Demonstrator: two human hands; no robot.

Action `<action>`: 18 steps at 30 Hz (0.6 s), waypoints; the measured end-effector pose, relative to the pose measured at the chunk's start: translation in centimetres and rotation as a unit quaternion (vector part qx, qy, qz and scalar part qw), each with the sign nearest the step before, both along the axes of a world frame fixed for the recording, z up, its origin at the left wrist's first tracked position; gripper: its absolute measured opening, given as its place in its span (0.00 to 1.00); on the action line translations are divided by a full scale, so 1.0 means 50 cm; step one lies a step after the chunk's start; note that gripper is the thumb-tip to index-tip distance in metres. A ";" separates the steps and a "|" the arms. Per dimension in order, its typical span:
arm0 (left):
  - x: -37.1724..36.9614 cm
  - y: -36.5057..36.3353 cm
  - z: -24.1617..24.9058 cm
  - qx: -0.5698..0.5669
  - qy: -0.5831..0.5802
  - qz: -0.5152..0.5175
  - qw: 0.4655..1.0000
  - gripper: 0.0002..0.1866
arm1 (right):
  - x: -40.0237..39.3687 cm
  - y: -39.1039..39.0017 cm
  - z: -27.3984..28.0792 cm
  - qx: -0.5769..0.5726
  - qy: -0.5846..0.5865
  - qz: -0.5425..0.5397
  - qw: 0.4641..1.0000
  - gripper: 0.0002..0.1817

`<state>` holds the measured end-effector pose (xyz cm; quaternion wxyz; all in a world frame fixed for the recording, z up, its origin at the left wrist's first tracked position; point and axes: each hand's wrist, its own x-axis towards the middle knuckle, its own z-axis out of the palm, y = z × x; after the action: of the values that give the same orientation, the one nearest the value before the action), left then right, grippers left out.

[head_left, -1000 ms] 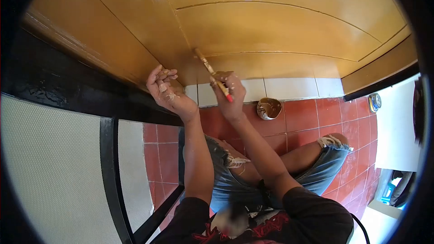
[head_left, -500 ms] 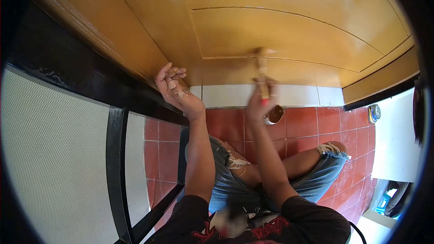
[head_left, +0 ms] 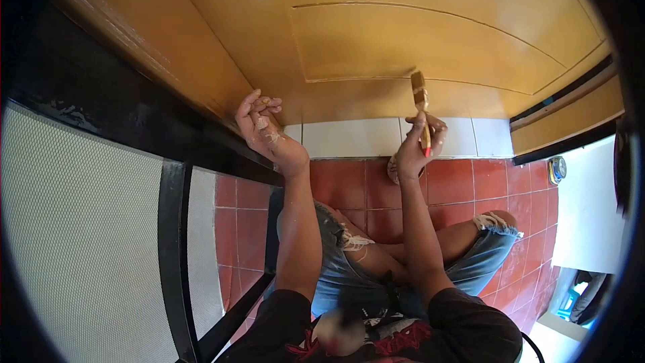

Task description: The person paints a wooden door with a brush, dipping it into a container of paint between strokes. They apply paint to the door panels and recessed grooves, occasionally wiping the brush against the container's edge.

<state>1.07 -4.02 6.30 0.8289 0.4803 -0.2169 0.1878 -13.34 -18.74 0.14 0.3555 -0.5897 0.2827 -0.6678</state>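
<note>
A paintbrush (head_left: 420, 91) with a red-tipped handle is held in my right hand (head_left: 420, 144), its bristles at the lower part of the yellow-brown panelled door (head_left: 376, 40). Paint smears mark my left hand (head_left: 272, 138), which is raised beside the door near the black frame, its fingers partly curled and apart, holding nothing. Partly hidden behind my right hand, a small paint container (head_left: 393, 171) stands on the red tiles.
White tiles (head_left: 349, 140) run along the door's foot above the red tiled floor (head_left: 457, 181). A black-framed mesh panel (head_left: 87, 228) stands at the left. A small round tin (head_left: 557, 170) is at the right. My crossed legs are below.
My right hand and the brush have moved to the right along the door, now hiding part of the container. My left hand has shifted slightly right.
</note>
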 end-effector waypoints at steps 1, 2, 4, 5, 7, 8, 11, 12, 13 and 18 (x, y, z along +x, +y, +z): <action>0.001 0.000 0.000 0.006 -0.001 0.003 1.000 0.21 | -0.012 0.007 0.011 0.047 -0.015 0.006 0.999 0.04; 0.003 0.002 -0.001 0.003 -0.002 -0.001 1.000 0.21 | -0.013 0.012 0.015 0.044 -0.016 0.002 0.999 0.04; 0.003 -0.004 -0.002 0.019 0.007 0.034 0.999 0.22 | -0.025 0.008 0.026 0.182 -0.041 0.058 0.981 0.03; -0.003 -0.002 0.004 0.045 0.029 0.055 0.997 0.23 | -0.029 -0.002 0.014 0.169 -0.020 0.060 0.984 0.04; 0.011 -0.004 -0.019 0.044 -0.012 0.068 0.997 0.23 | -0.029 -0.003 0.020 0.126 -0.043 0.098 0.986 0.06; 0.012 -0.007 -0.024 0.029 -0.019 0.053 0.998 0.21 | -0.037 -0.015 0.010 0.109 0.007 0.092 0.990 0.06; -0.005 -0.013 -0.008 0.092 -0.020 0.082 0.992 0.23 | -0.085 -0.016 0.085 0.105 0.010 0.119 0.987 0.08; -0.009 -0.019 -0.010 0.088 -0.020 0.064 0.994 0.23 | -0.104 -0.028 0.084 0.103 0.046 0.153 0.982 0.08; -0.011 -0.021 -0.008 0.086 -0.020 0.059 0.994 0.23 | -0.121 -0.037 0.085 0.101 0.081 0.190 0.973 0.09; -0.023 -0.030 0.001 0.068 0.009 0.013 0.998 0.22 | -0.274 -0.074 0.046 0.035 0.226 0.208 0.951 0.07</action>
<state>-0.09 -5.53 6.37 0.7937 0.5402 -0.2150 0.1792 -27.01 -22.45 2.46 0.4341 -0.7579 0.2498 -0.4180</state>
